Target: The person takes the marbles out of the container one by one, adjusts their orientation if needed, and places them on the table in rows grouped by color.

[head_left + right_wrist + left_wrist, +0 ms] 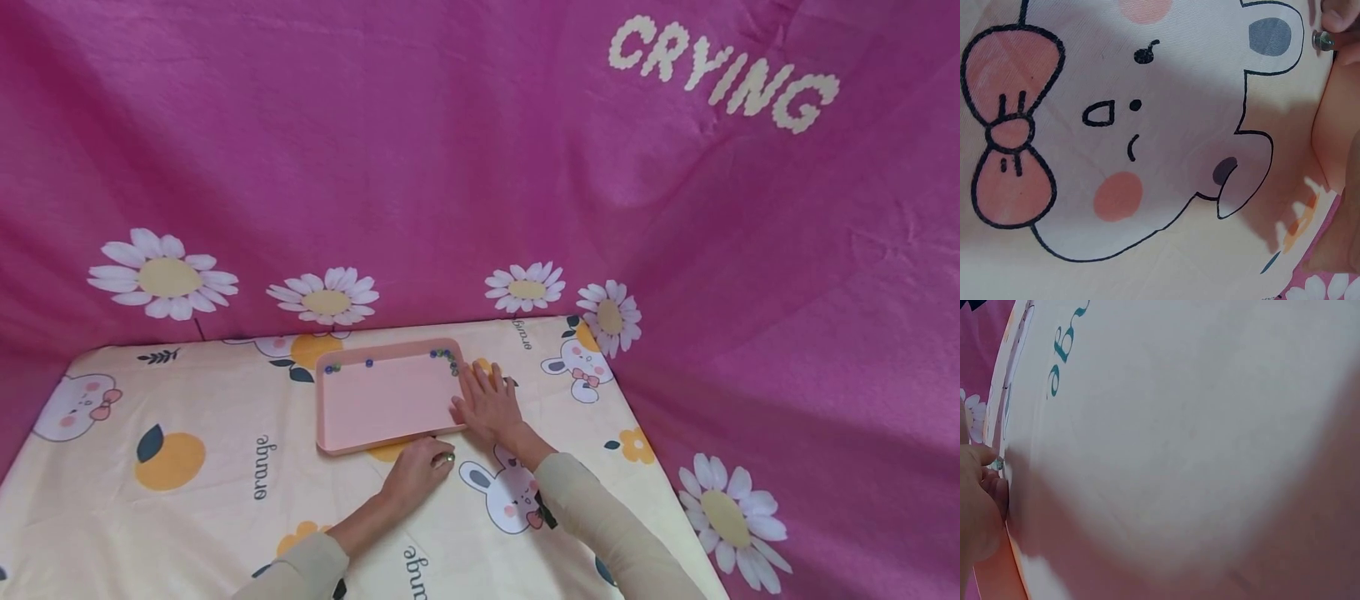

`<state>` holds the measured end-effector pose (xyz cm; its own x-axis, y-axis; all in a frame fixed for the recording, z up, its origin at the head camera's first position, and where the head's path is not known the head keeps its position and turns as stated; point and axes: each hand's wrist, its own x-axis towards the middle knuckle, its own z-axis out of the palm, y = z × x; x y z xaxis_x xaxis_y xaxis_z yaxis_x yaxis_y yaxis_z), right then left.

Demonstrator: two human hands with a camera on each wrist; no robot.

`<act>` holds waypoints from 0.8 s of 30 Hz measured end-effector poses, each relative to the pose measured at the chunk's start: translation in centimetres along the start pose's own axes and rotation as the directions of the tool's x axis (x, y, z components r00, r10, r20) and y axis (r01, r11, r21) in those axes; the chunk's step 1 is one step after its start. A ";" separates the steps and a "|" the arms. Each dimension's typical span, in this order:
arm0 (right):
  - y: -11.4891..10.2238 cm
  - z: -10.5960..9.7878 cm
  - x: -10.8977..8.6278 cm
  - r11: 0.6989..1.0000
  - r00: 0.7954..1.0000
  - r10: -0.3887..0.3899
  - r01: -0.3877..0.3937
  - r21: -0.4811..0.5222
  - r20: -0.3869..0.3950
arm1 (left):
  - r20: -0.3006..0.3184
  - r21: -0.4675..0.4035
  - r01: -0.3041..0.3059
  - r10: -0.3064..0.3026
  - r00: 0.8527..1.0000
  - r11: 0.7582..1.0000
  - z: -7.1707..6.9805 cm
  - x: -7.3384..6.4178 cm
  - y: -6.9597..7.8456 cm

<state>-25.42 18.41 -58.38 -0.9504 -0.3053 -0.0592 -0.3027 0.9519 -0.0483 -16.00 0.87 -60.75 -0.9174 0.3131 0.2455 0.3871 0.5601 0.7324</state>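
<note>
A shallow pink tray [390, 404] lies on the table, with several small blue and green glass marbles along its far side. Most of these marbles [447, 358] cluster in the far right corner. By the tray's near edge, my left hand [415, 477] pinches a clear greenish glass marble [450, 457] between thumb and finger. That marble [999, 464] also shows at the fingertips in the left wrist view, and the right wrist view catches the marble [1322, 41] at its upper right. Fingers extended, my right hand [491, 406] rests against the tray's right side.
A cream tablecloth [217, 533] printed with rabbits and oranges covers the table. Behind and to the right hangs a magenta curtain [420, 167] with daisies and the word CRYING. The table's right edge runs beyond my right forearm.
</note>
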 end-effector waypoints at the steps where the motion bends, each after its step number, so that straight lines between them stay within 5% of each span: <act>1: 0.0 -0.1 0.0 1.000 1.000 0.000 0.000 0.001 0.000 | -0.002 -0.006 0.007 -0.007 1.000 1.000 -0.1 0.1 0.1; 7: 0.3 -0.3 -0.1 1.000 1.000 0.003 -0.003 0.004 0.010 | -0.030 -0.100 0.022 -0.025 0.999 0.995 -1.1 1.2 1.1; 13: 0.3 -0.6 -0.2 1.000 1.000 0.004 -0.004 0.016 0.018 | -0.122 -0.183 -0.020 -0.002 0.993 0.983 -2.1 4.1 1.2; 19: -0.2 -0.8 -0.5 0.997 1.000 -0.005 0.005 0.073 0.004 | -0.155 -0.253 0.098 -0.140 0.978 0.963 -2.7 6.5 0.0; 24: -0.1 -0.7 -0.3 0.999 1.000 0.007 -0.008 0.044 0.024 | -0.126 -0.231 0.137 -0.169 0.977 0.963 -2.7 8.2 -0.7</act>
<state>-25.12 18.43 -57.65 -0.9505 -0.2992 -0.0838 -0.2917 0.9521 -0.0915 -24.07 0.92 -57.54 -0.9739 0.1148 0.1956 0.2257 0.4052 0.8859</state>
